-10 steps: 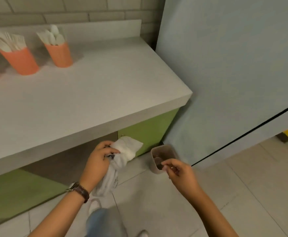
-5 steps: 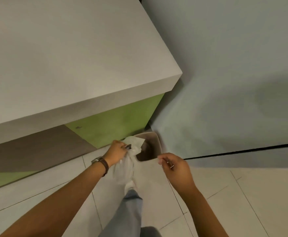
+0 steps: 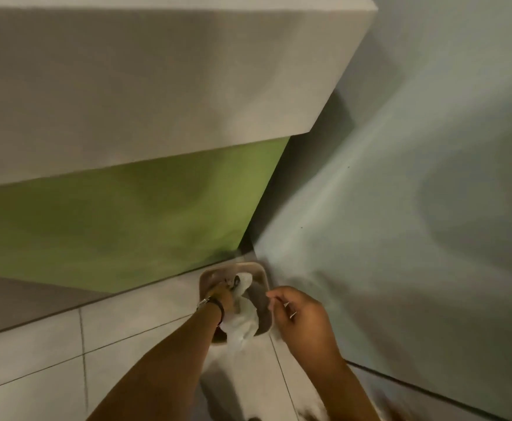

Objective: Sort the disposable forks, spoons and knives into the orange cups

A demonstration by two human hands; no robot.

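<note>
My left grip (image 3: 222, 294) is down inside a small brown bin (image 3: 205, 277) on the tiled floor (image 3: 36, 344), clenched around a crumpled white wrapping (image 3: 242, 320); I cannot tell whether it is paper or plastic. Part of the wrapping sits in the bin's mouth and part hangs over the near rim, below my wrist with its dark band (image 3: 211, 305). My right grip (image 3: 300, 317) hovers just beside the bin's right rim with its fingers curled inward and thumb and forefinger close together. The blur keeps me from telling whether it pinches anything. The 2 grips are near each other, with the wrapping between them. The bin stands in the corner where the green cabinet front (image 3: 127, 223) meets the pale panel (image 3: 431, 177) on my right. The white tabletop (image 3: 157, 71) juts out above the cabinet, well above both grips. The orange cups and the cutlery lie outside this view, so I cannot place them against either grip.
</note>
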